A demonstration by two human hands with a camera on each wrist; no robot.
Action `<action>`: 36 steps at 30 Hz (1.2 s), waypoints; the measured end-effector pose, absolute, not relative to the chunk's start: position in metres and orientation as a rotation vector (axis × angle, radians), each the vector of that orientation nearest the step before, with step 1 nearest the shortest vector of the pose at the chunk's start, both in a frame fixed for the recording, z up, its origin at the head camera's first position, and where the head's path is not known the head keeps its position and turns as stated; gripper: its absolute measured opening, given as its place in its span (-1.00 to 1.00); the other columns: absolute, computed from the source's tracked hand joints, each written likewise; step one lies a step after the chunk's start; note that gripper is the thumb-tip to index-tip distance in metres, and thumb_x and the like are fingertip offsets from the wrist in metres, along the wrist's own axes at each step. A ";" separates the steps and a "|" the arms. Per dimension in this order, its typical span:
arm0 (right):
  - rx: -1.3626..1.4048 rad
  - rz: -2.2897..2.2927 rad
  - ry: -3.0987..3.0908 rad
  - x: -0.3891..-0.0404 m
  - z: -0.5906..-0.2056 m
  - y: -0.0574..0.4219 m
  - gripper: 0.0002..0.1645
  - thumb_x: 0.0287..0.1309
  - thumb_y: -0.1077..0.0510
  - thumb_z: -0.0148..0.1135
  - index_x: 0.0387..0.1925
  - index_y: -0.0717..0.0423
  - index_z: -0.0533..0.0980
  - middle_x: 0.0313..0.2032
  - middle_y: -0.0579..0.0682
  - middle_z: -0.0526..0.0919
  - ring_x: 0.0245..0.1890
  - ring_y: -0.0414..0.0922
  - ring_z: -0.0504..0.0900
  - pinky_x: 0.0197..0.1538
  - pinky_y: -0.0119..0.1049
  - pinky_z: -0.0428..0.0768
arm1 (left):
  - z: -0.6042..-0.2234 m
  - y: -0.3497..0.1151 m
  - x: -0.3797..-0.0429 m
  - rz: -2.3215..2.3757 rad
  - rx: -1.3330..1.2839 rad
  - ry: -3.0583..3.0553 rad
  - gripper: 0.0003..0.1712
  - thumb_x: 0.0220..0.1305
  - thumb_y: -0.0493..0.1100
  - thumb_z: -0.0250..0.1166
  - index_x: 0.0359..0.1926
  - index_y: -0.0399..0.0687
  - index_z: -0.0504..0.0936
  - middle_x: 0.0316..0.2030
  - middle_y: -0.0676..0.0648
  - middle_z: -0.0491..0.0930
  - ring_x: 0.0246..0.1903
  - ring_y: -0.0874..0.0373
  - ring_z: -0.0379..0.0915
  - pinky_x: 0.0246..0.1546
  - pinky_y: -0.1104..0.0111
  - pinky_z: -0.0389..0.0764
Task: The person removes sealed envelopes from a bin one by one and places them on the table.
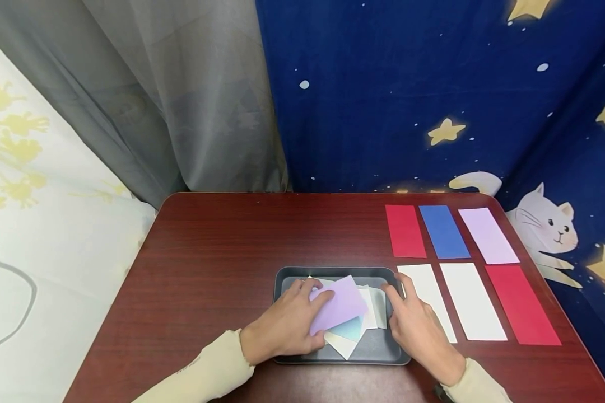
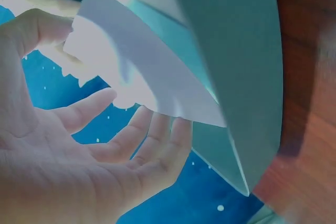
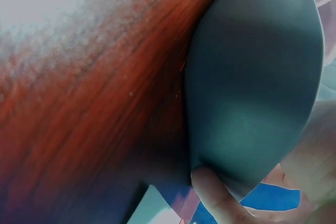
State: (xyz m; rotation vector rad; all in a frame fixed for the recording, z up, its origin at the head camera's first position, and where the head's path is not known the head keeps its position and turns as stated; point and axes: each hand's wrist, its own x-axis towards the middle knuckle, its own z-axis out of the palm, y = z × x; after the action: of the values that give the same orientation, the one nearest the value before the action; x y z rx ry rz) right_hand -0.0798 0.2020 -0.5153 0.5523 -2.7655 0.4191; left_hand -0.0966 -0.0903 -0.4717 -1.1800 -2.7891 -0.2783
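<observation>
A dark tray sits at the near middle of the red-brown table. Several small paper sheets are piled in it, with a lilac sheet on top and tilted, and light blue, cream and white ones beneath. My left hand holds the lilac sheet by its left edge. In the left wrist view the pale sheet lies between the thumb and the fingers. My right hand rests with relaxed fingers on the tray's right rim. Its thumb touches the tray's edge.
Long paper strips lie in two rows on the table's right side. The far row is red, blue and lilac. The near row is white, white and red. A grey curtain and a blue starry cloth hang behind.
</observation>
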 end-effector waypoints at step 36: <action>0.573 0.376 -2.727 -0.080 -0.519 0.201 -0.31 -0.24 0.40 0.22 0.10 0.14 0.47 0.21 0.30 0.29 -0.72 -0.29 0.24 -0.69 -0.44 0.26 | -0.465 -0.147 -0.225 -0.530 -0.514 -3.101 -0.12 0.09 0.22 0.22 0.41 0.01 0.31 0.14 -0.22 0.34 0.01 -0.11 0.29 -0.14 0.12 0.52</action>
State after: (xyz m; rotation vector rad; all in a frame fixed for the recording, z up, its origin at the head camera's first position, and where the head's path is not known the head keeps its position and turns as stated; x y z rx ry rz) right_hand -0.0798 0.2014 -0.5186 0.5725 -2.7267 0.3760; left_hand -0.2253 -0.1471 -0.4654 -0.5142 -3.1013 -0.5303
